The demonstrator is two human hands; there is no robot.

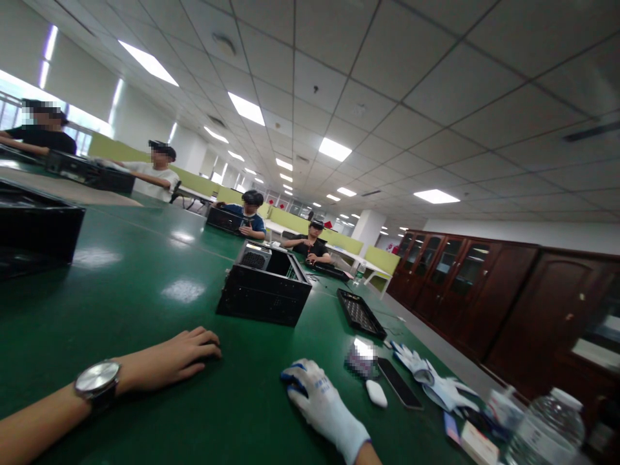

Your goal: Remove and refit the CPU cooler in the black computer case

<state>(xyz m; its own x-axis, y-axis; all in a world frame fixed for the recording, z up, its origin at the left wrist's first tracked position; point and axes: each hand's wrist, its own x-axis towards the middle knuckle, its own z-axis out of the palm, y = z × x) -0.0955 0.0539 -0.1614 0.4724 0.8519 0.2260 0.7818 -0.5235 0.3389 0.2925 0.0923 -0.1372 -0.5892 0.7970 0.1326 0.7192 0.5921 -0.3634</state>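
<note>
My left hand, bare and with a wristwatch on its wrist, lies palm down on the green table. Its fingers are stretched out and the thumb is apart; it holds nothing. My right hand wears a white knit glove with blue-coated fingertips and rests on the table. Its fingers are loosely bent, with a gap to the thumb, and I see nothing held in it. Beyond both hands stands a black computer case, its top side uncovered, with a power supply at its upper left.
Right of my glove lie a white earbud case, a phone, spare white gloves and a water bottle. A black panel lies farther back. Another black case is at left. Several people work across the table.
</note>
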